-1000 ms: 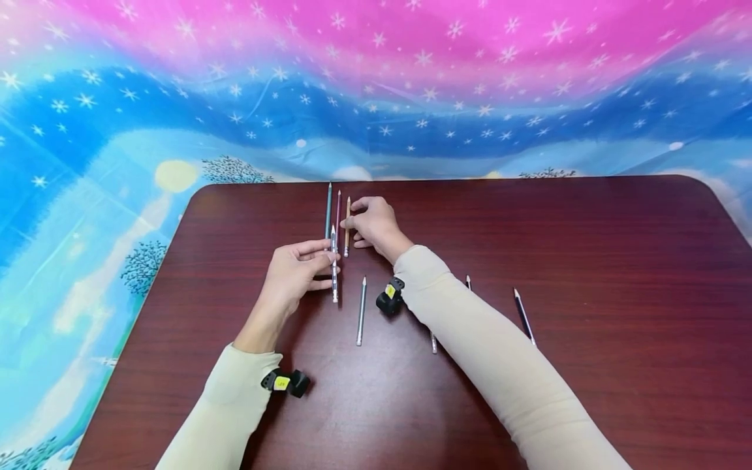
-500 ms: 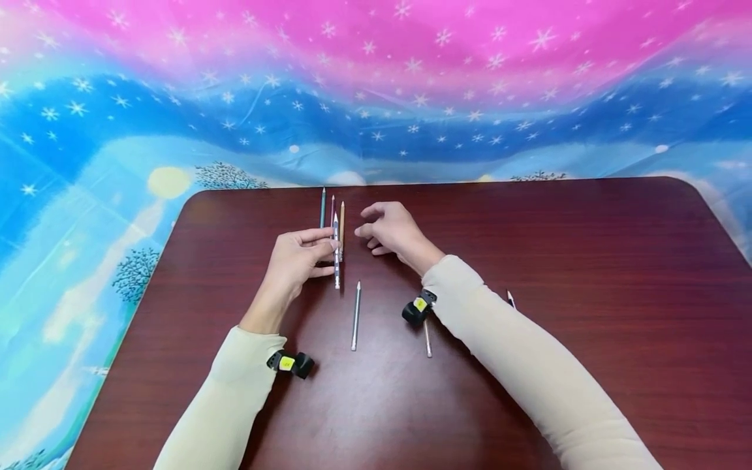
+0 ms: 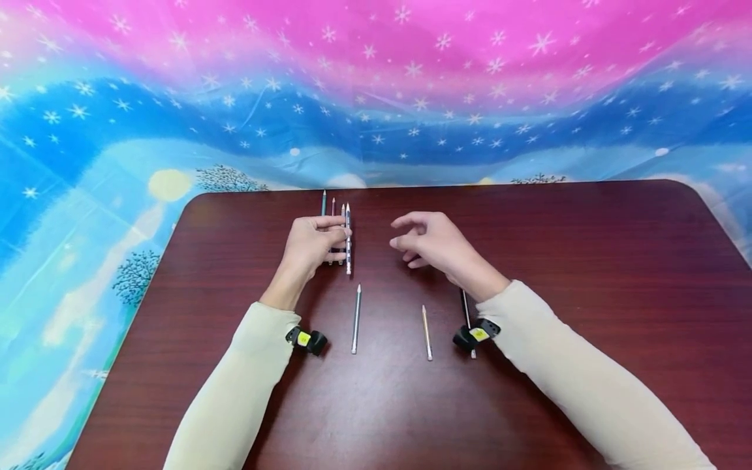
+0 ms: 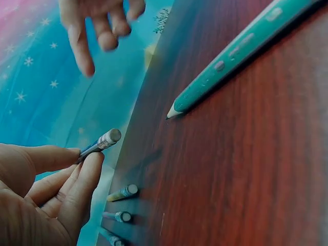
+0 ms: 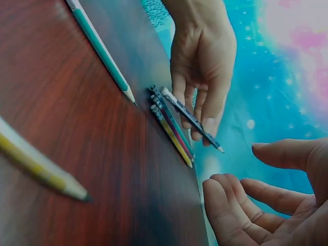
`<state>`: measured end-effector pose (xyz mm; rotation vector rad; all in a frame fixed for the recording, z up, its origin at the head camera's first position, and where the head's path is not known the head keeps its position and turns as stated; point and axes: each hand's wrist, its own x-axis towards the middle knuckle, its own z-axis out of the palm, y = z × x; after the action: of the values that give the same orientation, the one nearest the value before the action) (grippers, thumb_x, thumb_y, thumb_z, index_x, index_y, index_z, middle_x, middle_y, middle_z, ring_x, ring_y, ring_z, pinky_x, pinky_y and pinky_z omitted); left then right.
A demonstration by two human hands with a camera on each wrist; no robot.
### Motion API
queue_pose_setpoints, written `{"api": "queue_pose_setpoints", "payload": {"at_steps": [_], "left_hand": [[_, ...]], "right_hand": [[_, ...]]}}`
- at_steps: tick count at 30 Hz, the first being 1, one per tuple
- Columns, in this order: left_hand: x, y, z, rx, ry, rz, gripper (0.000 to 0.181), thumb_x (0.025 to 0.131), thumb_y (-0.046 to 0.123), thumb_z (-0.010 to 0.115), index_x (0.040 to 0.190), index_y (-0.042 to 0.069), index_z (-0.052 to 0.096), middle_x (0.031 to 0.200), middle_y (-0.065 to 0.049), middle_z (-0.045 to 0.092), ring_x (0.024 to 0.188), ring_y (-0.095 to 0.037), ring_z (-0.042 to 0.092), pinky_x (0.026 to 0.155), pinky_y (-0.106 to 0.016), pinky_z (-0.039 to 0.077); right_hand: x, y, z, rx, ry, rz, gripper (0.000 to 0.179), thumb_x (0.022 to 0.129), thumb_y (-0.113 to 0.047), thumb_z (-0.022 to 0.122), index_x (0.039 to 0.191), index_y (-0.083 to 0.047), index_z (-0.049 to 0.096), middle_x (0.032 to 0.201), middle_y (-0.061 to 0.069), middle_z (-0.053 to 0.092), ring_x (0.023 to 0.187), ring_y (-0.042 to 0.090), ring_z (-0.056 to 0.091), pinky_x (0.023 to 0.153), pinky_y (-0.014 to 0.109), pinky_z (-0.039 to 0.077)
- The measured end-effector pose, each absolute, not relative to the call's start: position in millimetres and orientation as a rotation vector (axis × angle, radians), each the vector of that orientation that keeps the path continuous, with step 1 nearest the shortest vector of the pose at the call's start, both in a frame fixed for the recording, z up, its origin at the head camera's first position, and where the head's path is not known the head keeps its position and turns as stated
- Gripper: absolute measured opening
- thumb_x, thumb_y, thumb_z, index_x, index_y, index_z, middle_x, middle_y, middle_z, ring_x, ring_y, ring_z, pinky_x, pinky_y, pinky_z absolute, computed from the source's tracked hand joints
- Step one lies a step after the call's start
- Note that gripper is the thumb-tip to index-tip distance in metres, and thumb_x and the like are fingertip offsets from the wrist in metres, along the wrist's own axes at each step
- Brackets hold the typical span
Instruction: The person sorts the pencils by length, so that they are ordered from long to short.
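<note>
In the head view, my left hand point(image 3: 308, 241) pinches a dark blue-and-white patterned pencil point(image 3: 349, 254) between thumb and fingers, tip away from me. The right wrist view shows this pencil raised over the table. Three pencils lie side by side near the far edge, partly behind the left hand: a teal pencil point(image 3: 324, 200), a dark red pencil point(image 5: 170, 123) and a yellow pencil point(image 5: 177, 144). The held pencil is just right of the yellow one. To the right, my right hand point(image 3: 437, 247) is held above the table, fingers loosely bent, with nothing in it.
Closer to me on the dark red wooden table point(image 3: 388, 411) lie a green pencil point(image 3: 356, 320), another yellow pencil point(image 3: 427, 334) and a dark pencil point(image 3: 466, 307), partly covered by the right wrist camera point(image 3: 472, 336). A snowflake-patterned cloth point(image 3: 376, 98) hangs beyond the far edge.
My left hand has carried the patterned pencil rightward and farther away, past the yellow pencil in the row. My right hand has let go of that yellow pencil and moved off to the right.
</note>
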<state>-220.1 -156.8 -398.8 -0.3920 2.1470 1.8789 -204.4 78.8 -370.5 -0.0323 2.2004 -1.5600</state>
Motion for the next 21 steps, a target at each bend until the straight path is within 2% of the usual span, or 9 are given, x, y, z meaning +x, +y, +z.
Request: {"api": "queue_pose_setpoints", "payload": {"at_steps": [6,11,14,21], "left_hand": [[-229.2,-150.4,-401.2,-0.391,2.195,1.823,0.036,0.098,0.004,0.070,0.134,0.003,0.069,0.125,-0.020,0.074,0.083,-0.015,0.076,0.071,-0.029,0.067],[-235.4,-144.7,-402.5,-0.372,2.248,1.780,0.035,0.098,0.004,0.069,0.133,0.000,0.069,0.121,-0.021,0.075,0.089,-0.021,0.077,0.074,-0.030,0.067],[-239.2,-139.7,-403.8,-0.375,2.312,1.739,0.031,0.097,0.004,0.070,0.128,0.001,0.072,0.114,-0.019,0.078,0.087,-0.022,0.078,0.073,-0.030,0.067],[-246.8,-126.0,-405.7,-0.381,2.448,1.594,0.026,0.096,0.004,0.072,0.121,0.000,0.075,0.108,-0.018,0.079,0.085,-0.021,0.078,0.074,-0.031,0.067]], "right_hand": [[-188.0,108.3,-373.1,-0.025,2.168,-1.595,0.044,0.099,-0.013,0.070,0.141,-0.002,0.061,0.101,0.015,0.071,0.081,0.023,0.070,0.076,0.035,0.066],[-177.2,130.0,-371.0,-0.054,2.189,-1.616,0.045,0.099,-0.012,0.069,0.141,0.001,0.060,0.099,0.016,0.072,0.081,0.023,0.072,0.076,0.035,0.067],[-172.2,141.4,-369.2,-0.048,2.201,-1.617,0.046,0.099,-0.013,0.069,0.141,0.001,0.060,0.098,0.016,0.072,0.082,0.023,0.073,0.077,0.036,0.067],[-164.7,157.8,-367.5,-0.017,2.190,-1.635,0.047,0.100,-0.013,0.067,0.143,0.001,0.058,0.095,0.004,0.073,0.081,0.019,0.072,0.077,0.033,0.067]]}}
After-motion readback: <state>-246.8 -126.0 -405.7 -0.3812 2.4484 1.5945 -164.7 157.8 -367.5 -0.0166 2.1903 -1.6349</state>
